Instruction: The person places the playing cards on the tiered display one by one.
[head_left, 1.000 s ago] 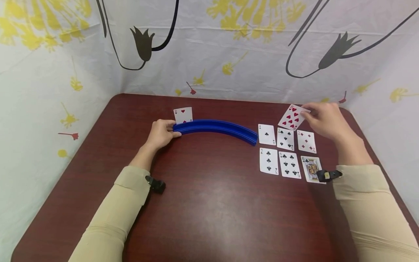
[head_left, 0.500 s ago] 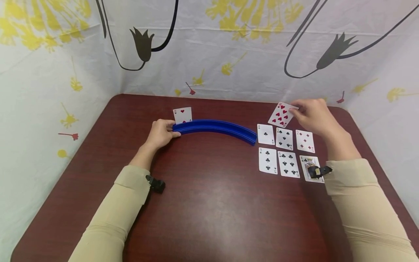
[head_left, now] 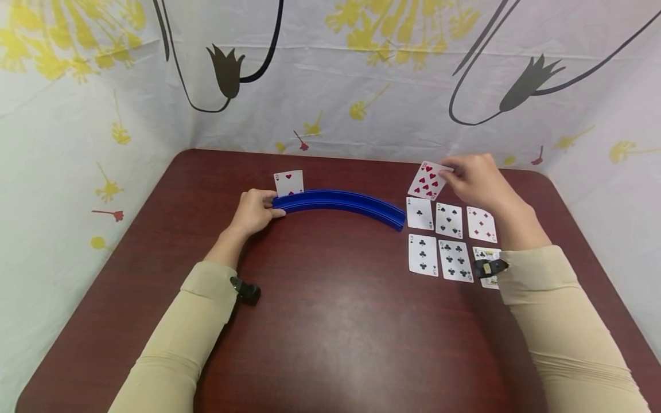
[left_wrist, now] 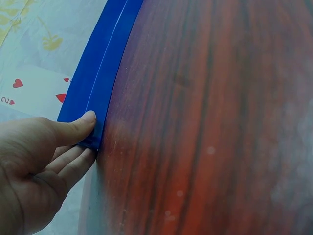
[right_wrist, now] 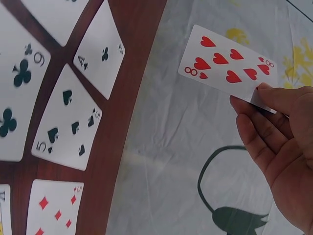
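**Sliding toward nine o'clock: the eight (head_left: 426,182) in the right hand (head_left: 477,179)**

Over the last second the right hand has carried the eight from beyond the five of diamonds (head_left: 481,224) to a place at twelve o'clock from the ace (head_left: 420,220). The left hand (head_left: 251,212), the rack (head_left: 341,199) and the two (head_left: 289,181) have kept their places. For the work, the shift means the eight is now nearer the rack, at about one o'clock from its right end; it looks to be mid-carry rather than set down.

In the head view the eight's long axis slants from seven to one o'clock, its face turned to the person. In the right wrist view that axis runs from ten to four, and the card shows apart from those laid on the bench (head_left: 330,321).

The right grip is narrow, pinching the eight by its two-o'clock corner as the head camera sees it. The left grip holds the rack's nine-o'clock end. The rack lies lengthwise, from nine to four, bowed toward twelve. Behind the left hand, the two points near twelve; its foot is hidden, so whether it sits in a slot cannot be told.
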Motion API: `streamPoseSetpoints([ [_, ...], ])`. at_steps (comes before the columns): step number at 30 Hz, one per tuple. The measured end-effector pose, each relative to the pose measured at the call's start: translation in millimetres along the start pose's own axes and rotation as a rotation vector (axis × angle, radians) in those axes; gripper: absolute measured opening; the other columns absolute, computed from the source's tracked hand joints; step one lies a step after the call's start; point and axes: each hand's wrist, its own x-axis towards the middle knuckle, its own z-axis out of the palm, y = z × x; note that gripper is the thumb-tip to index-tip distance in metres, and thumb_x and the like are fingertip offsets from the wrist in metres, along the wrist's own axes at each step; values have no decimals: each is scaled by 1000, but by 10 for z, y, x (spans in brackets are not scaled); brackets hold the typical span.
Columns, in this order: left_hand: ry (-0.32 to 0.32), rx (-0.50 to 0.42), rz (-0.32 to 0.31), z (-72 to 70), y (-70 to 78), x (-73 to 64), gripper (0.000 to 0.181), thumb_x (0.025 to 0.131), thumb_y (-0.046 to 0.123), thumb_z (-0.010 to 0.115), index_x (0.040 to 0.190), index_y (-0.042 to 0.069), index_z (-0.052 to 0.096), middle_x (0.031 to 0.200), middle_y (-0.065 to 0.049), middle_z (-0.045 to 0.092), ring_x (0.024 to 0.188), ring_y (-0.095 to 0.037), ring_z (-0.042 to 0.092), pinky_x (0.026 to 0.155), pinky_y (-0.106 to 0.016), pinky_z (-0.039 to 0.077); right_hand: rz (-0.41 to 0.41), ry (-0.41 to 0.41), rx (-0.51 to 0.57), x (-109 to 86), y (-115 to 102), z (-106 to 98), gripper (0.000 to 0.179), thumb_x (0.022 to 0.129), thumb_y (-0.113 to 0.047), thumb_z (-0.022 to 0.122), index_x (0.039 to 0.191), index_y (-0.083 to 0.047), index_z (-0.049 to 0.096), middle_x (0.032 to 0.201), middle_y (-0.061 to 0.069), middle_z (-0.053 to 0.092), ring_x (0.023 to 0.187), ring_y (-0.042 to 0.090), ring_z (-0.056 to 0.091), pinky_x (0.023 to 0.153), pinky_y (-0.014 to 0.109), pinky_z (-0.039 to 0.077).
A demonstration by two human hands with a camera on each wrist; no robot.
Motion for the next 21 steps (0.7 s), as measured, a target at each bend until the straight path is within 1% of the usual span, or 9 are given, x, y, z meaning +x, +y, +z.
streamPoseSetpoints([
  [4,-3,-2,2,1,-5,-4,52,90,9,78,137,-7,59,132,-27,61,116,-37,66,97,-48,54,5,-34,8,50,-68,37,10,92,0,70,100,5,74,87,20,74,73,35,72,72,53,55],
  [10,-13,3,1,0,-12,-5,53,91,9,77,138,-6,58,134,-27,61,117,-37,65,98,-48,53,-25,-44,33,127,-138,121,10,92,1,69,100,5,74,85,19,74,71,35,72,71,52,56],
  [15,-12,2,5,-2,-4,-4,52,90,8,78,137,-6,59,133,-28,61,117,-38,65,98,-49,53,-44,-61,63,205,-207,199,11,92,1,70,101,7,74,87,20,74,71,34,73,67,50,58],
  [21,-13,-2,2,-4,-2,2,53,90,8,77,138,-7,58,134,-28,60,119,-38,64,99,-49,52,-63,-75,97,294,-306,269,12,92,2,70,102,7,74,88,20,74,71,33,72,66,49,59],
])
